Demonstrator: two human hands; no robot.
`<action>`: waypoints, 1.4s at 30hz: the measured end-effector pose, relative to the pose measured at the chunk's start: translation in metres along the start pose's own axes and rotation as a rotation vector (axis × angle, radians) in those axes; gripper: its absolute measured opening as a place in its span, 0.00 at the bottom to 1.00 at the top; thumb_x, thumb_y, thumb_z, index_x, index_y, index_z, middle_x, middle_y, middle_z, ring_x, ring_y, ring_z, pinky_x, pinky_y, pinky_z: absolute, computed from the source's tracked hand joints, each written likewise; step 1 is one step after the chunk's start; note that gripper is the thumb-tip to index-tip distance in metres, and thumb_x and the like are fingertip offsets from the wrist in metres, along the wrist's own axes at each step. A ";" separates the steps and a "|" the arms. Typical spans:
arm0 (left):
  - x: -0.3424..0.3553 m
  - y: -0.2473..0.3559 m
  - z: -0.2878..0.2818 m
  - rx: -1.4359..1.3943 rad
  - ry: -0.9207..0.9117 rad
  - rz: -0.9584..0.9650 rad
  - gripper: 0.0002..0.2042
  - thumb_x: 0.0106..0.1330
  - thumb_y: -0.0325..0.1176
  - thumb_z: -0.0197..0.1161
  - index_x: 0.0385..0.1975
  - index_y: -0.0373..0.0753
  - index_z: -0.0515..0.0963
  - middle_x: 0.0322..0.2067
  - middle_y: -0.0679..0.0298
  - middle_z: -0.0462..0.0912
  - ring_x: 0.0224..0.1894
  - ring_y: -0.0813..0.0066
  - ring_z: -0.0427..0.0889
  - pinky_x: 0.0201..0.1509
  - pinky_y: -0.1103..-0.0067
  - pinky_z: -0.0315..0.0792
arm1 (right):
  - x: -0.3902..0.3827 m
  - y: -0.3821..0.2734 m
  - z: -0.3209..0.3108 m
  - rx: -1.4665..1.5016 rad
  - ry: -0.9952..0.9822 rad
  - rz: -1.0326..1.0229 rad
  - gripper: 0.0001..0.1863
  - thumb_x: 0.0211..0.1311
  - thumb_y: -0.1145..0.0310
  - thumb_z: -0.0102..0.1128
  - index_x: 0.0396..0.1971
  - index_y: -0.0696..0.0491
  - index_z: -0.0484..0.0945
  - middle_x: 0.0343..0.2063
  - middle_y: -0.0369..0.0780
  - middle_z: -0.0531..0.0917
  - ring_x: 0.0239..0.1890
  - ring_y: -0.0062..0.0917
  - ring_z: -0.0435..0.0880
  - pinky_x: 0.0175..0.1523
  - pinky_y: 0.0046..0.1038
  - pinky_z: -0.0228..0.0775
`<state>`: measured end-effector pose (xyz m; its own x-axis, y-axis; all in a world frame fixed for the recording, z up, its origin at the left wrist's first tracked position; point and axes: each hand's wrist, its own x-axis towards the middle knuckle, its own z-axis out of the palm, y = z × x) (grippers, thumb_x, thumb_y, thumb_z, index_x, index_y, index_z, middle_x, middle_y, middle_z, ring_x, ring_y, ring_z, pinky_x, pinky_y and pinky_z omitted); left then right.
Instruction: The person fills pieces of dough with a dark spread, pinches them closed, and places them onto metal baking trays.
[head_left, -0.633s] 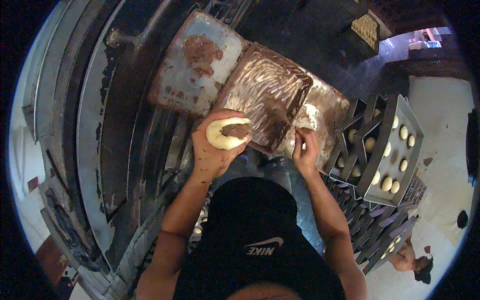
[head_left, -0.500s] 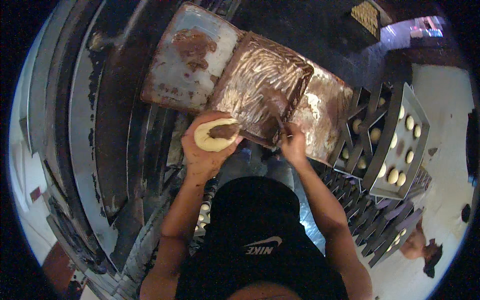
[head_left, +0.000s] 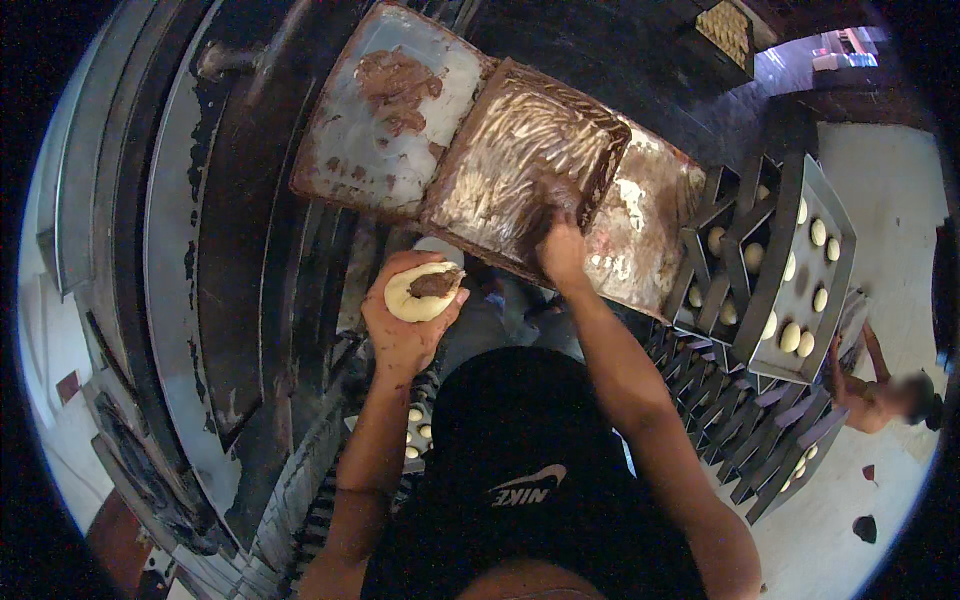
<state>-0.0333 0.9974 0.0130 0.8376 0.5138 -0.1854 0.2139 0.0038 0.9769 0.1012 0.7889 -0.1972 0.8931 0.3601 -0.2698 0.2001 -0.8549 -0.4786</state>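
Observation:
My left hand [head_left: 408, 330] holds a pale round of dough [head_left: 410, 300] cupped in its fingers, with a lump of brown paste [head_left: 436, 284] on top. My right hand [head_left: 563, 245] reaches into the middle pan [head_left: 490, 140], which is coated with streaky brown paste, near its lower right. Its fingers are closed on a thin spreading tool, now mostly hidden by the hand and paste. A flat stained tray [head_left: 350, 140] with a smear of paste adjoins that pan on the left, and another smeared tray [head_left: 640, 250] lies on the right.
Stacked angled trays [head_left: 775, 365] of dough balls stand at my right, and another tray [head_left: 430, 450] below. A co-worker [head_left: 870, 400] is beyond the stack. Dark metal ledges [head_left: 220, 300] fill the left side. A pan of small pieces [head_left: 725, 35] sits at top right.
My right hand has moved left and up, deeper into the middle pan with the tool. My left hand has drifted lower with the dough. The co-worker's arms have come up beside the tray stack.

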 end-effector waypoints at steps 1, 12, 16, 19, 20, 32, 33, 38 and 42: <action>0.000 0.000 0.000 -0.015 0.017 -0.026 0.23 0.51 0.15 0.77 0.48 0.34 0.79 0.46 0.62 0.82 0.49 0.75 0.84 0.55 0.77 0.80 | 0.002 -0.011 -0.003 0.015 -0.095 -0.013 0.26 0.46 0.75 0.73 0.50 0.60 0.80 0.44 0.57 0.84 0.43 0.55 0.85 0.51 0.49 0.79; 0.014 0.037 0.011 -0.157 -0.035 0.098 0.30 0.47 0.21 0.81 0.53 0.33 0.77 0.48 0.58 0.85 0.48 0.71 0.86 0.55 0.74 0.81 | -0.067 -0.145 -0.204 0.572 0.203 -0.766 0.15 0.57 0.81 0.65 0.46 0.56 0.85 0.37 0.44 0.85 0.36 0.32 0.85 0.43 0.32 0.77; 0.013 0.075 0.025 -0.239 -0.053 0.065 0.30 0.46 0.18 0.79 0.53 0.33 0.77 0.48 0.58 0.86 0.48 0.71 0.86 0.55 0.75 0.80 | -0.081 -0.118 -0.214 0.268 0.406 -0.824 0.21 0.45 0.84 0.64 0.43 0.58 0.84 0.37 0.45 0.84 0.35 0.37 0.84 0.40 0.35 0.77; 0.017 0.064 0.031 -0.262 -0.079 0.033 0.30 0.45 0.18 0.79 0.53 0.33 0.77 0.49 0.58 0.85 0.48 0.72 0.86 0.55 0.75 0.80 | -0.085 -0.076 -0.208 0.234 0.534 -0.764 0.21 0.43 0.84 0.65 0.42 0.58 0.84 0.36 0.46 0.84 0.35 0.38 0.83 0.38 0.35 0.76; 0.017 0.067 0.033 -0.241 -0.082 0.078 0.29 0.45 0.18 0.79 0.52 0.33 0.78 0.48 0.59 0.86 0.49 0.72 0.85 0.56 0.74 0.79 | -0.087 -0.074 -0.210 0.266 0.567 -0.750 0.21 0.43 0.84 0.64 0.42 0.58 0.84 0.36 0.47 0.84 0.35 0.38 0.83 0.38 0.36 0.76; 0.013 0.005 0.049 -0.100 -0.123 -0.041 0.22 0.51 0.18 0.79 0.48 0.35 0.83 0.46 0.61 0.83 0.51 0.72 0.83 0.59 0.76 0.78 | -0.002 0.144 -0.031 0.274 0.564 -0.258 0.07 0.59 0.82 0.61 0.37 0.58 0.80 0.41 0.48 0.84 0.44 0.44 0.82 0.51 0.37 0.75; 0.014 0.013 0.057 -0.061 -0.137 0.005 0.22 0.50 0.18 0.79 0.48 0.35 0.83 0.46 0.61 0.83 0.51 0.71 0.83 0.58 0.76 0.78 | 0.003 0.154 -0.017 0.257 0.590 -0.173 0.08 0.59 0.79 0.62 0.39 0.57 0.82 0.43 0.49 0.84 0.45 0.46 0.82 0.53 0.38 0.74; -0.004 0.025 0.092 0.110 -0.252 0.373 0.22 0.49 0.23 0.82 0.46 0.36 0.83 0.46 0.58 0.84 0.49 0.67 0.84 0.55 0.73 0.79 | -0.076 0.016 -0.107 1.092 0.176 0.094 0.18 0.65 0.68 0.71 0.53 0.57 0.83 0.49 0.39 0.86 0.52 0.26 0.82 0.60 0.33 0.72; -0.039 0.068 0.173 0.031 -0.408 0.528 0.21 0.49 0.27 0.84 0.41 0.37 0.81 0.44 0.57 0.85 0.50 0.64 0.84 0.54 0.71 0.79 | -0.151 -0.009 -0.194 1.942 0.059 -0.079 0.10 0.67 0.73 0.68 0.46 0.59 0.83 0.44 0.40 0.87 0.45 0.21 0.85 0.52 0.24 0.76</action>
<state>0.0354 0.8296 0.0681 0.9554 0.0743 0.2860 -0.2683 -0.1869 0.9450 0.0426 0.6701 0.0104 0.9243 0.3248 -0.2007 -0.3763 0.6859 -0.6228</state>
